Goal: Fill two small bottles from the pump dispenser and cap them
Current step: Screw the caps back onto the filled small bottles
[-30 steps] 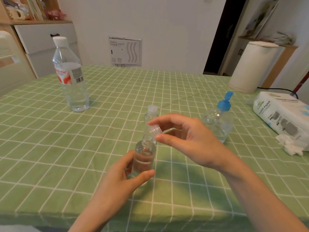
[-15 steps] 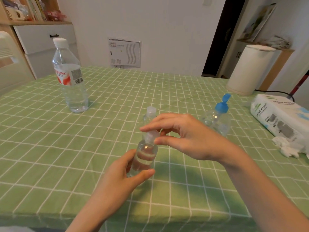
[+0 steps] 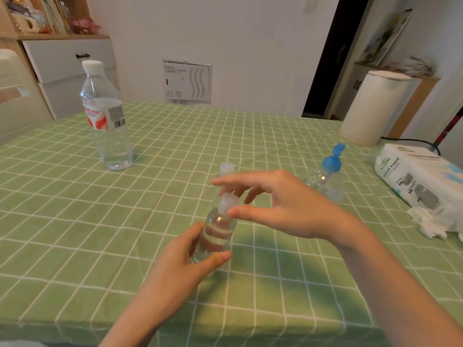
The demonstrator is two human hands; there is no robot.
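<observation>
Our right hand (image 3: 280, 204) has now seated the cap (image 3: 228, 202) on the small bottle (image 3: 217, 234), pinching it. Our left hand (image 3: 185, 259) grips the bottle; the capped second bottle (image 3: 226, 169) stands at twelve o'clock, so tightening remains.

open tablecloth (image 3: 62, 221) at left, water bottle (image 3: 106, 121) far left, blue-capped dispenser (image 3: 325, 179) and tissue pack (image 3: 421, 181) crowding right

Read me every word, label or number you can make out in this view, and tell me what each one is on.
"TISSUE PAPER": on the white tissue pack at the right.
Red label on the big water bottle: white brand lettering, too blurred to read; its barcode digits are too small.
White wall panel: small print, unreadable.
Small bottle in the left hand and pump dispenser: no text visible.
</observation>
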